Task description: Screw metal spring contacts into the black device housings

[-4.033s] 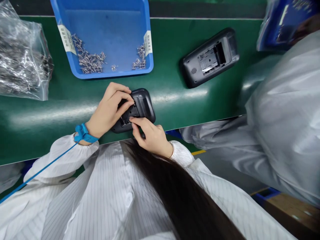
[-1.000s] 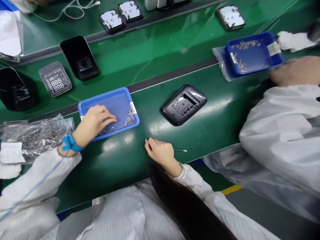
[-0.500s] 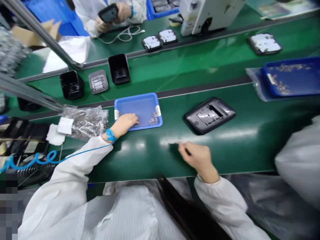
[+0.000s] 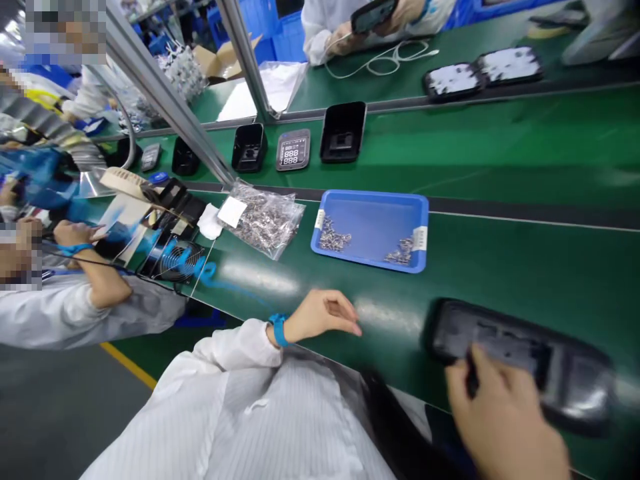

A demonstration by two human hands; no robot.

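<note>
My right hand (image 4: 505,413) is over the near edge of a black plastic device housing (image 4: 580,383), thumb and forefinger closed at that edge. Both are smeared by motion, and the hand covers part of the housing. A dark spot shows between thumb and forefinger. My left hand (image 4: 323,317), with a blue wrist strap (image 4: 279,330), hovers over the green table, fingers loosely bent and thumb side apart; I see nothing in it. Beyond it lies a blue tray (image 4: 373,200) with small screws (image 4: 334,239) heaped in its near left and right corners.
A clear bag of screws (image 4: 265,223) lies left of the tray. Black housings (image 4: 343,133) and a display unit (image 4: 293,151) stand on the green strip behind. A metal post (image 4: 175,100) rises at left. A co-worker's hand (image 4: 75,233) is at far left; another person holds a device opposite.
The view has swung to the left. My left hand has come out of the tray towards me. The black housing is nearer to me, and my right hand has reached it.
</note>
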